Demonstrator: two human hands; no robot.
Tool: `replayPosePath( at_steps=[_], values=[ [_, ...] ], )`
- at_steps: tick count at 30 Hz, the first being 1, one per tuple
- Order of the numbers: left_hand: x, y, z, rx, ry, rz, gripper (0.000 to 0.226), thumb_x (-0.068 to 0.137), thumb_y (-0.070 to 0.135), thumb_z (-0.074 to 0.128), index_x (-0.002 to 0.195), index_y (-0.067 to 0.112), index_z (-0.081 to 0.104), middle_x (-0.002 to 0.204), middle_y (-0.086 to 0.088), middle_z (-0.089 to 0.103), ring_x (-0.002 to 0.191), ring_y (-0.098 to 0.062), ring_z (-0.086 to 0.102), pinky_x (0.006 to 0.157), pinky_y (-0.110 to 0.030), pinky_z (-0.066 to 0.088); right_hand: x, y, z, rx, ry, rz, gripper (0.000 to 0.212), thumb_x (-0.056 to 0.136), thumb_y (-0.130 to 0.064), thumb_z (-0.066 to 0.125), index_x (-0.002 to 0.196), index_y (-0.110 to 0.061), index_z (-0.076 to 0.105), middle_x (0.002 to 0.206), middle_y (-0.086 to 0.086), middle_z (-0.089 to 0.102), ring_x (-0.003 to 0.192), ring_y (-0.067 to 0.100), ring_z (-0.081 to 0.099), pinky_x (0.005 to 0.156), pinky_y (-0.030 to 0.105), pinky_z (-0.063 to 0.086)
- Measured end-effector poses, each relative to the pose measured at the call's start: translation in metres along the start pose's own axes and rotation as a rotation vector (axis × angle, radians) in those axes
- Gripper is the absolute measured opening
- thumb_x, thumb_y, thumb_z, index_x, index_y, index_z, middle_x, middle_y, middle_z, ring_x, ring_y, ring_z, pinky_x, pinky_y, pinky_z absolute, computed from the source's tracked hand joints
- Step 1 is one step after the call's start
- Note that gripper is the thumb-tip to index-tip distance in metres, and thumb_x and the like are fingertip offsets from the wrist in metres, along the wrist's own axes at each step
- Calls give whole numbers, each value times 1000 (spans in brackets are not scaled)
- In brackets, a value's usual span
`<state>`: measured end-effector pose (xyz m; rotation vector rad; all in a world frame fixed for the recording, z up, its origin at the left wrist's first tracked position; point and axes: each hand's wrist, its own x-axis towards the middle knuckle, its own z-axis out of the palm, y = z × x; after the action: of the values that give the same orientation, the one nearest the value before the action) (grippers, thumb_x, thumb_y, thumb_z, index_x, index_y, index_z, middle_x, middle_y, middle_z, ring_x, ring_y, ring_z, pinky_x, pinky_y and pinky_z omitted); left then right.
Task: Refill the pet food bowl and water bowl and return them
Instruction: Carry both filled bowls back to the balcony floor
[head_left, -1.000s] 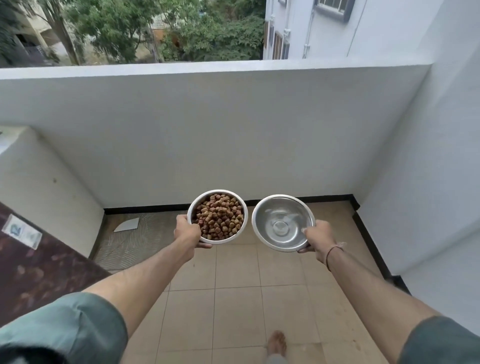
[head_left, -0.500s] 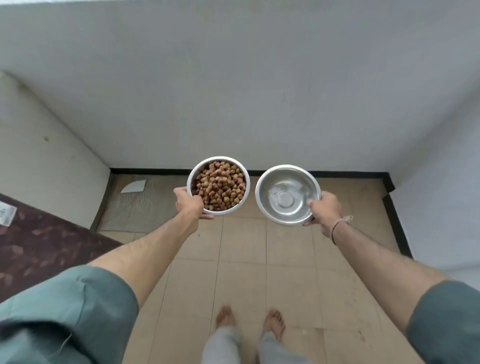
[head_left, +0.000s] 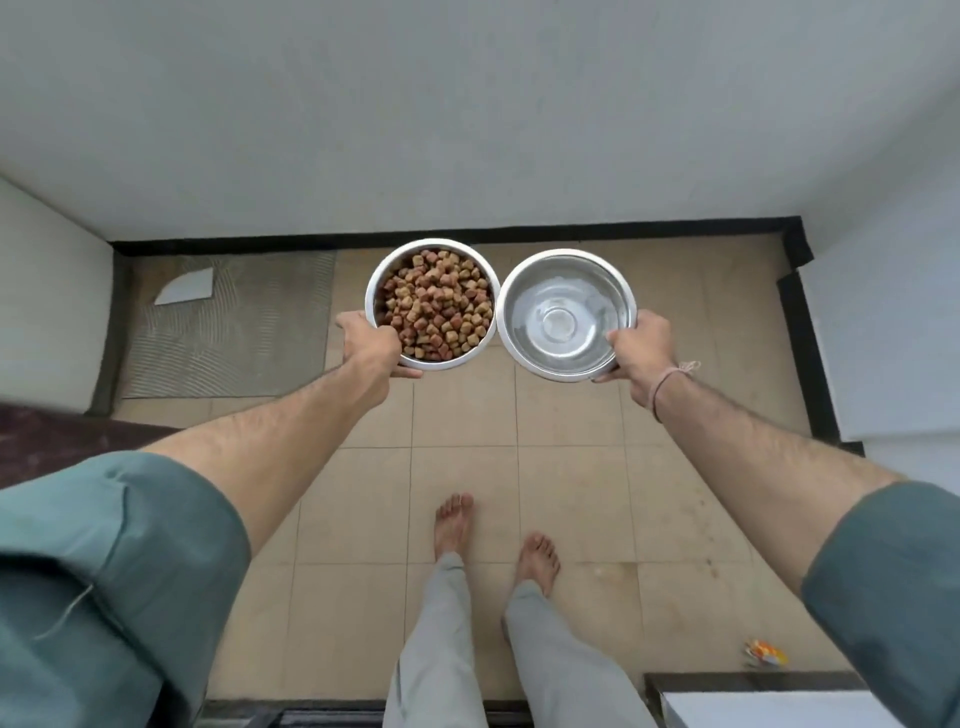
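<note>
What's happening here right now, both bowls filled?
A person stands barefoot on a tiled balcony floor, holding two steel bowls out in front. The left hand grips the food bowl, full of kibble. The right hand grips the water bowl, which appears to hold clear water. Neither is set down yet.

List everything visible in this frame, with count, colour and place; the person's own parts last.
Food bowl: 1, steel, full of brown kibble, held left of centre.
Water bowl: 1, steel, held right, rims nearly touching.
Floor tiles: beige, underfoot.
Mat: 1, grey, far-left floor.
White shard: 1, on mat.
Wrapper: 1, orange, right floor.
Parapet wall: white, ahead.
Left hand: grips food bowl.
Right hand: grips water bowl; wrist thread.
Feet: 2, bare.
</note>
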<state>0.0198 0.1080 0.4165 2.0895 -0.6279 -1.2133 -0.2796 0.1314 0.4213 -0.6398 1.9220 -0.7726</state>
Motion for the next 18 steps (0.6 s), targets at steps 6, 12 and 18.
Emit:
replayPosePath(
  at_steps=[6, 12, 18],
  values=[
    [62, -51, 47, 48, -38, -66, 33, 91, -6, 37, 118, 13, 33, 121, -8, 51, 48, -29, 71, 40, -36, 57, 56, 51, 30, -6, 17, 63, 21, 92, 3, 51, 91, -16, 60, 100, 20, 71, 62, 36, 72, 37, 38, 58],
    [122, -109, 85, 126, -35, -132, 33, 94, -2, 40, 120, 16, 32, 112, -5, 50, 42, -23, 69, 42, -33, 57, 113, 108, 57, -4, 33, 135, 21, 95, -1, 54, 112, -12, 60, 112, 21, 71, 82, 42, 76, 50, 45, 62],
    [174, -171, 114, 186, -46, -184, 28, 101, 4, 45, 120, 19, 32, 97, 0, 47, 50, -19, 70, 44, -30, 58, 166, 170, 78, -20, 38, 187, 16, 98, -5, 56, 112, -12, 59, 112, 16, 70, 81, 32, 76, 50, 40, 63]
  ],
)
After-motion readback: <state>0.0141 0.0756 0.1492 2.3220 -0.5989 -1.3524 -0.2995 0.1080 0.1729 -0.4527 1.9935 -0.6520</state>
